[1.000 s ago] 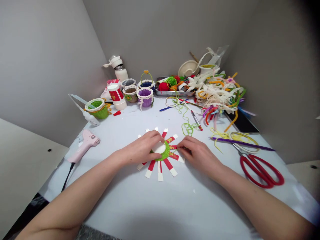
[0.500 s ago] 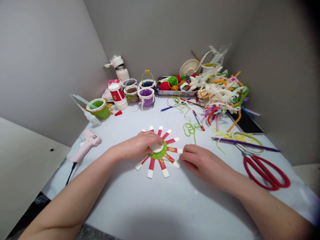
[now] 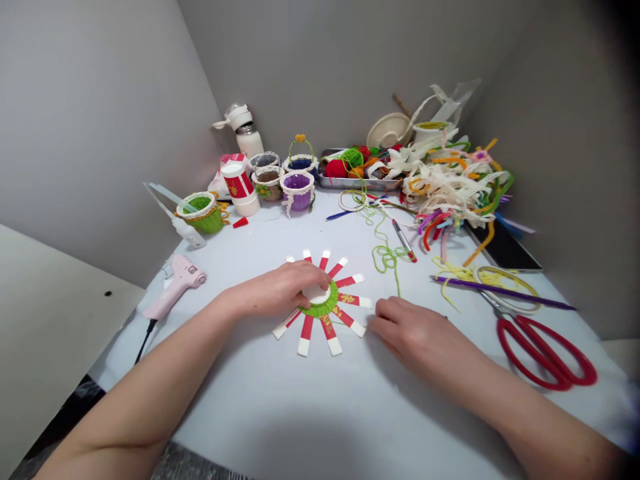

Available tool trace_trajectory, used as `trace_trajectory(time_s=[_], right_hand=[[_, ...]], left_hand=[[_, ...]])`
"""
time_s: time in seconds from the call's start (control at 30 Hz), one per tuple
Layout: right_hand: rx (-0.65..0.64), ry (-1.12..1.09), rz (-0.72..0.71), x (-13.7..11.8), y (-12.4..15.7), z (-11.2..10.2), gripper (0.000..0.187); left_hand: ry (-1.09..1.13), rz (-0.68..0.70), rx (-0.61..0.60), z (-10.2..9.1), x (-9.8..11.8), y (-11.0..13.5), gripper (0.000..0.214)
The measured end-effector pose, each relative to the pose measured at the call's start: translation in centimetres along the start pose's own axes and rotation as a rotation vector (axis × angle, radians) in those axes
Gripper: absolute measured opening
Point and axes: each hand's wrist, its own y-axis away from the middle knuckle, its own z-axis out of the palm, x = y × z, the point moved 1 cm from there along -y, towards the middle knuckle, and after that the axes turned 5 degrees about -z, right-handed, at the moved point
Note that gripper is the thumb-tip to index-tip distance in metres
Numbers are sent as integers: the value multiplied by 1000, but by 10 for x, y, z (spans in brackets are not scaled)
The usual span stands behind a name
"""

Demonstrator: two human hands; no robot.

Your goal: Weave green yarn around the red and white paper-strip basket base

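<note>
A flattened paper cup (image 3: 320,300) lies on the white table (image 3: 310,407), its red and white strips fanned out like spokes around a white base ringed with green yarn. My left hand (image 3: 280,290) rests on the base, fingers curled over it and pressing it down. My right hand (image 3: 415,333) lies just right of the strips, fingers pinched together; a strand of green yarn (image 3: 387,257) runs from the weaving toward a loose pile behind it. What the right fingers pinch is too thin to see.
Red scissors (image 3: 545,350) and a purple stick (image 3: 500,290) lie at the right. A pink glue gun (image 3: 175,283) sits at the left. Several small woven baskets (image 3: 297,190), a red cup (image 3: 240,187), a bottle (image 3: 245,133), a metal tray of yarn (image 3: 350,170) and pipe cleaners (image 3: 450,193) crowd the back.
My right hand has drawn back from the strips toward the right and nearer to me. The left hand has stayed on the cup base, and the view has shifted slightly.
</note>
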Motion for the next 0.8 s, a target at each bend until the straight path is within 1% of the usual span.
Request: trace_trajectory(time_s=[0.1, 0.13, 0.27, 0.33, 0.5, 0.6, 0.7, 0.8], right_hand=[[-17, -27, 66, 9, -6, 5, 23], [0, -45, 100, 11, -9, 7, 23], [160, -103, 289, 18, -23, 17, 23], [199, -131, 340, 19, -29, 22, 23], [203, -217, 361, 21, -33, 28, 21], [189, -249, 369, 22, -32, 27, 21], [188, -264, 363, 24, -31, 26, 21], [210, -286, 356, 26, -30, 25, 21]], left_hand=[[29, 4, 3, 1, 0, 0, 42], [34, 8, 1, 1, 0, 0, 43], [35, 54, -17, 4, 3, -2, 43], [34, 73, -20, 5, 6, -2, 42], [39, 89, -10, 2, 18, -1, 32], [21, 36, 25, 3, 25, -3, 30], [-9, -8, 59, 8, 27, -7, 25], [-10, -32, 113, 11, 26, -9, 29]])
